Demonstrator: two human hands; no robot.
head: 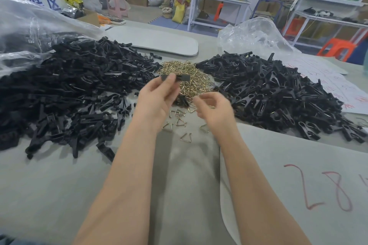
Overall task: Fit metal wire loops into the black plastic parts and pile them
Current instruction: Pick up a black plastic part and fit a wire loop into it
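Your left hand (157,97) is raised just left of centre, thumb and fingers pinching one black plastic part (182,77), which sits crosswise in front of the heap of wire loops (187,71) at your 12 o'clock. Your right hand (214,110) is lower and a little nearer you, toward 1 o'clock, with its fingers curled inward. It is blurred, and a single loop (192,110) shows right at its fingertips, so I cannot tell whether you are gripping that loop or holding nothing. Between your two wrists, scattered loops (180,122) lie apart from one another on the grey table (59,185). The left pile of black parts (75,85) spreads wide from 9 to 11 o'clock, touching the brass-coloured heap at its edge. The right pile of black parts (268,89) fills 1 to 3 o'clock, with thin glints of metal among its pieces. A clear plastic bag (23,22) lies behind the left pile at 10 o'clock, and a second clear bag (253,32) stands behind the right pile at 1 o'clock. A flat grey board (159,40) rests beyond the heap at 12 o'clock. A grey sheet (298,155) with red marks reading "28" covers the table at 4 o'clock, under your right forearm.
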